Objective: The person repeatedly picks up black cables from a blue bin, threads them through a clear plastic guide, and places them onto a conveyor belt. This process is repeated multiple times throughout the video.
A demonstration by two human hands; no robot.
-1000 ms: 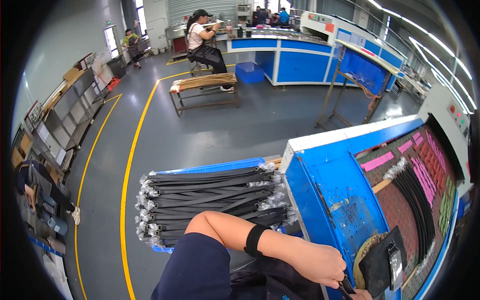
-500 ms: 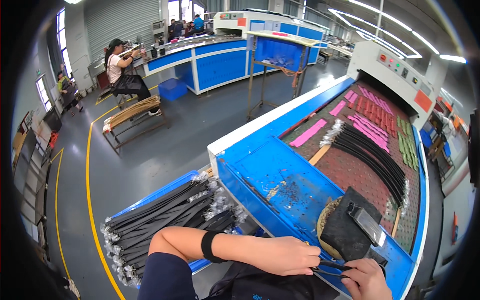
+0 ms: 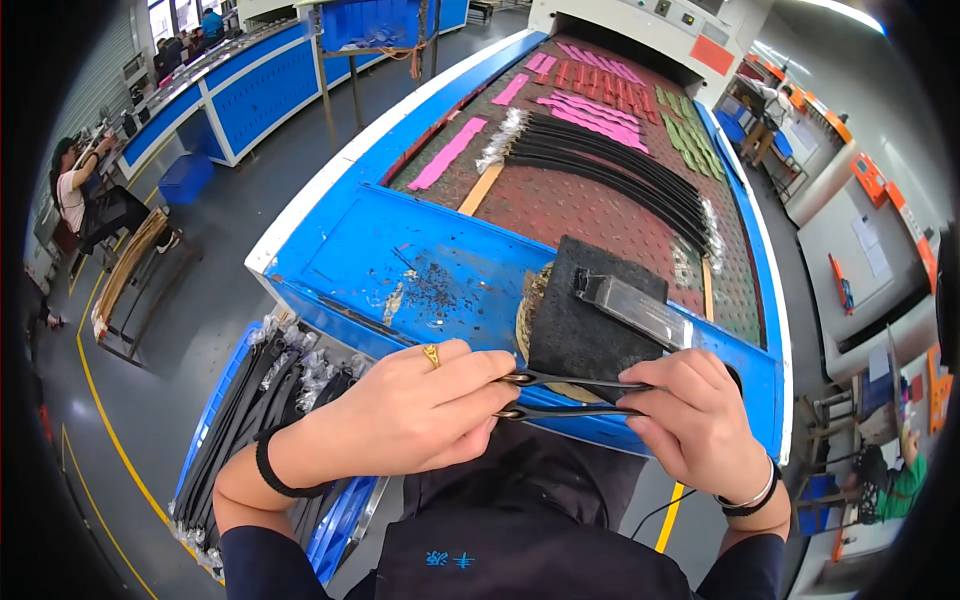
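Between my hands stretch two narrow black straps (image 3: 575, 381), one above the other, with shiny dark fittings at their left ends. My left hand (image 3: 425, 410) is closed, pinching those fitting ends. My right hand (image 3: 700, 420) pinches the straps farther right, thumb below and fingers above. Just beyond them lies a black pad (image 3: 567, 330) on a round tan piece (image 3: 530, 310), partly hidden. A clear, flat-sided block (image 3: 640, 310) rests on the pad. Farther off, a row of black straps (image 3: 600, 165) with plastic-wrapped ends lies across wooden strips on the perforated reddish belt.
The machine's blue ledge (image 3: 350, 240) carries dark crumbs. Pink strips (image 3: 448, 153), red strips (image 3: 605, 90) and green strips (image 3: 690, 140) lie on the belt. At lower left, a blue bin (image 3: 212, 405) holds many black straps. Other people sit or stand at left and right.
My view has turned right, so the machine appears farther left. Both hands now show more fully, drawn farther apart, with the black straps extended between them.
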